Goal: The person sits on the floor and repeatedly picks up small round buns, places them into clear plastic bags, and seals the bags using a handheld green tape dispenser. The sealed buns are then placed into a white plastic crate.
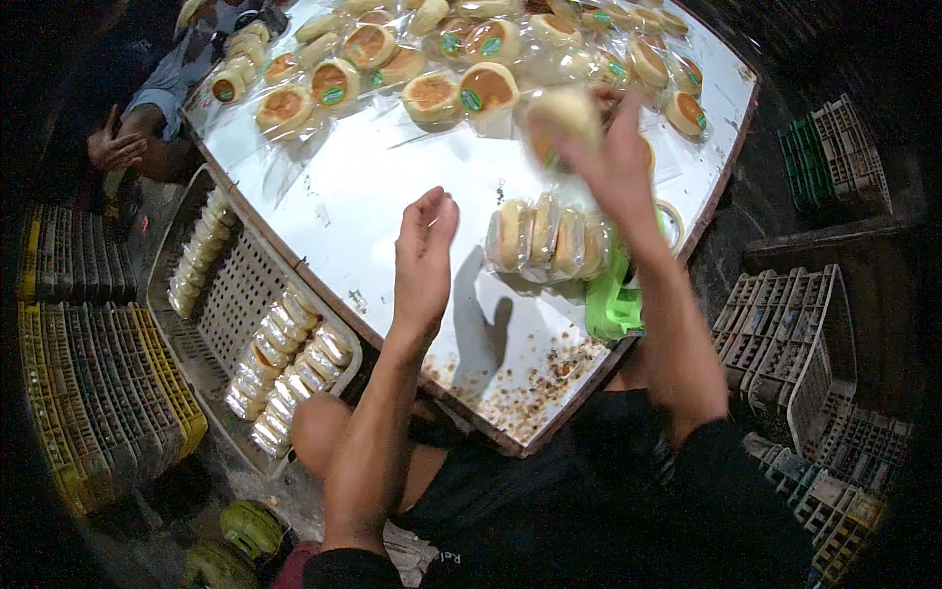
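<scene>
My right hand (pixel 620 162) grips a round bun (pixel 563 118) over the right side of the white table (pixel 358 191); both are smeared by motion. Held above the table's middle, my left hand (pixel 424 257) is empty, its fingers stretched out. Between my hands, a short row of wrapped buns (pixel 546 239) stands on edge. A bright green tape dispenser (pixel 613 299) sits at the end of that row, partly behind my right forearm. Many bagged buns (pixel 432 96) with browned tops and green labels lie across the far part of the table.
Left of the table, a grey plastic crate (pixel 250 250) holds rows of wrapped buns. Stacked crates stand at far left (pixel 103 393) and right (pixel 775 324). Brown crumbs (pixel 535 388) dot the near corner. Another person's hand (pixel 116 147) shows at upper left.
</scene>
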`<state>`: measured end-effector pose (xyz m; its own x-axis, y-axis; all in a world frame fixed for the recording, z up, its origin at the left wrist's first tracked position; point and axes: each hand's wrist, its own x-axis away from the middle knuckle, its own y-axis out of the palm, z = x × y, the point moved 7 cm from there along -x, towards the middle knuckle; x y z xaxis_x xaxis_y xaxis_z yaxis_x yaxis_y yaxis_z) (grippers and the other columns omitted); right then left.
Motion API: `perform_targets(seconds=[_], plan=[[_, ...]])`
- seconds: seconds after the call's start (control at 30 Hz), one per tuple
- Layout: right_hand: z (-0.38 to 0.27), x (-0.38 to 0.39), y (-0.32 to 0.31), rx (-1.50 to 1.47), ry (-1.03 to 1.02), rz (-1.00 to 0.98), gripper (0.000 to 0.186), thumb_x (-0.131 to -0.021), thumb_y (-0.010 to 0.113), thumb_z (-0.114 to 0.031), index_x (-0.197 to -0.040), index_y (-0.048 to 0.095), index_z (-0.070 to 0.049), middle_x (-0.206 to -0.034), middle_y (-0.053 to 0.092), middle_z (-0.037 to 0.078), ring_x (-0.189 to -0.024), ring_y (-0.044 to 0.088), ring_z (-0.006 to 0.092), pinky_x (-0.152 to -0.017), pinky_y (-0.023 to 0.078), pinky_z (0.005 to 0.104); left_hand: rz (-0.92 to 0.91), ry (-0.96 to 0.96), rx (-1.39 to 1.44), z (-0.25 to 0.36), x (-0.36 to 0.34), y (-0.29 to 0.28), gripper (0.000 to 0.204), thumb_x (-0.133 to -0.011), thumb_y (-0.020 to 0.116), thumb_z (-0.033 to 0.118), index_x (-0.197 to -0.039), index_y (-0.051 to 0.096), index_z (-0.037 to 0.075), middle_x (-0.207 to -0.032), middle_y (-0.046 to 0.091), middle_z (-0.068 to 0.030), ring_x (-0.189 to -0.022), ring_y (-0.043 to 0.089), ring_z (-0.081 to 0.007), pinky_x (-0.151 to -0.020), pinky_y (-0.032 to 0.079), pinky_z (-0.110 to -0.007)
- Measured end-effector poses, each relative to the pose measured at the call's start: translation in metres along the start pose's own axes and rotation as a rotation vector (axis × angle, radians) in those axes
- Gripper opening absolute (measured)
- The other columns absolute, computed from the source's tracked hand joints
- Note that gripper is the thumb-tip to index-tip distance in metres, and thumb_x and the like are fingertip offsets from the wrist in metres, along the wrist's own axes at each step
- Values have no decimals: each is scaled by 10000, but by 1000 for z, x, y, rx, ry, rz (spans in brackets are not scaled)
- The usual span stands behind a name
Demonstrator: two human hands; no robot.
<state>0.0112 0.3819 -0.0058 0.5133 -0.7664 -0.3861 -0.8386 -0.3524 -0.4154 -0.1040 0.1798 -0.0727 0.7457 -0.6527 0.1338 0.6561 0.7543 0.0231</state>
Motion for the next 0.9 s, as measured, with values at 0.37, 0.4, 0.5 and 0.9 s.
perform_targets(seconds=[0.37,0.4,0.5,0.9], plan=[[-115,133,2,-243,-185,-93,92,-916,548,-97,-910,538,-6,-913,514,95,-866,507,199,-807,427,304,154,497,-27,67,94,-35,176,-946,566,156,-869,605,2,-892,621,-85,-829,575,-151,-880,444,-371],[-122,139,-9,-294,-197,-4,111,-954,494,-110,-919,508,-5,-944,506,93,-884,488,184,-821,412,297,116,504,-45,72,101,-40,174,-946,564,158,-863,609,12,-886,626,-83,-825,576,-151,-913,424,-406],[-139,154,-11,-287,-155,32,172,-992,417,-154,-941,480,-4,-976,511,108,-908,486,193,-856,398,309,193,574,-71,79,116,-61,196,-953,548,166,-835,622,28,-890,644,-82,-831,572,-145,-966,387,-452],[-143,147,0,-731,42,13,248,-1030,351,-251,-958,426,-26,-858,605,111,-850,614,205,-815,503,355,257,669,153,114,130,-50,315,-1005,430,243,-1143,491,-34,-1163,564,-148,-1103,522,-216,-988,388,-370]])
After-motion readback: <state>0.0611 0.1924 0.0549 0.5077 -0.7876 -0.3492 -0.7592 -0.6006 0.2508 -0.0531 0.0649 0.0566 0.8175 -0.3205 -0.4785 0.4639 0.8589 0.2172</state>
